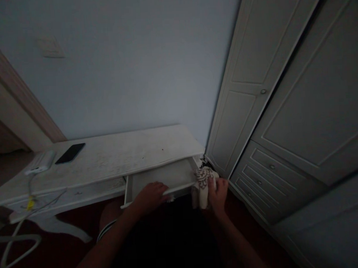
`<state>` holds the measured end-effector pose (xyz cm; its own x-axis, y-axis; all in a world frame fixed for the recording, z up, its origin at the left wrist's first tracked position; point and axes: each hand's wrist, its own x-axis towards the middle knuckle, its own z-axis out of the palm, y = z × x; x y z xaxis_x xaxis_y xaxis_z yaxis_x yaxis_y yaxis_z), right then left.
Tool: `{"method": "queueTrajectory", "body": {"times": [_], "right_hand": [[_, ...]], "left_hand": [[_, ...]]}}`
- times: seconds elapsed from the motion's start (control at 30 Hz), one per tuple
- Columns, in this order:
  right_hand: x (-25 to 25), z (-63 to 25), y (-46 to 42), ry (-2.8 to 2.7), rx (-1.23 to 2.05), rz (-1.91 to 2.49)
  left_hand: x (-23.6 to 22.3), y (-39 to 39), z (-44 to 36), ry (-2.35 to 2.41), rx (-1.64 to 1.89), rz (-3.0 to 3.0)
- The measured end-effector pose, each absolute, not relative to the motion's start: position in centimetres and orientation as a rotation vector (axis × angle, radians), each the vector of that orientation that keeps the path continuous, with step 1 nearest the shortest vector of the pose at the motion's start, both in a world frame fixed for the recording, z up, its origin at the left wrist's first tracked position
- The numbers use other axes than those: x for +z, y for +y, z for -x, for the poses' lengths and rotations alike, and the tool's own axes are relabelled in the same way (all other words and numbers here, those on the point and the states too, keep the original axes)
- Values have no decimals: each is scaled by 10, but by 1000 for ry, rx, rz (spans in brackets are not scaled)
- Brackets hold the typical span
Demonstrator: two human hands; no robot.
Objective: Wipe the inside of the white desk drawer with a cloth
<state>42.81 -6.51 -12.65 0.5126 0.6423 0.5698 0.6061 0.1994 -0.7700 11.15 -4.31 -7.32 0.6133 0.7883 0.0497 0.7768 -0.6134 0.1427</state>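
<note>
A white desk (114,154) stands against a pale wall, and its right-hand drawer (166,177) is pulled out. My left hand (150,196) rests on the drawer's front edge with its fingers curled over it. My right hand (218,191) is closed on a light patterned cloth (203,182) at the drawer's right front corner. The cloth hangs partly over the edge. Inside, the drawer looks bare.
A black phone (70,153) and a white power strip (40,161) with a cable (17,240) lie at the desk's left end. A tall white wardrobe (284,105) with low drawers stands close on the right. The floor is dark red.
</note>
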Motion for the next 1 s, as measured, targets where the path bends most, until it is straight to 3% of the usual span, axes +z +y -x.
{"method": "queueTrajectory", "body": {"times": [0.2,0.57,0.83,1.0], "right_hand": [[-172,-383,-76,-1091,96,1526],[-188,-311,-106,-1363,370,1425],[-148,-365,-65,-1034,37,1567],[-152,-387,-56,-890,114,1537]], "left_hand": [[-68,-37,-119,1243,60,-2653],[-68,-37,-116,1252,14,-2617],[-71,-37,-118,1239,75,-2609],[-73,-34,-118,1225,88,-2605]]}}
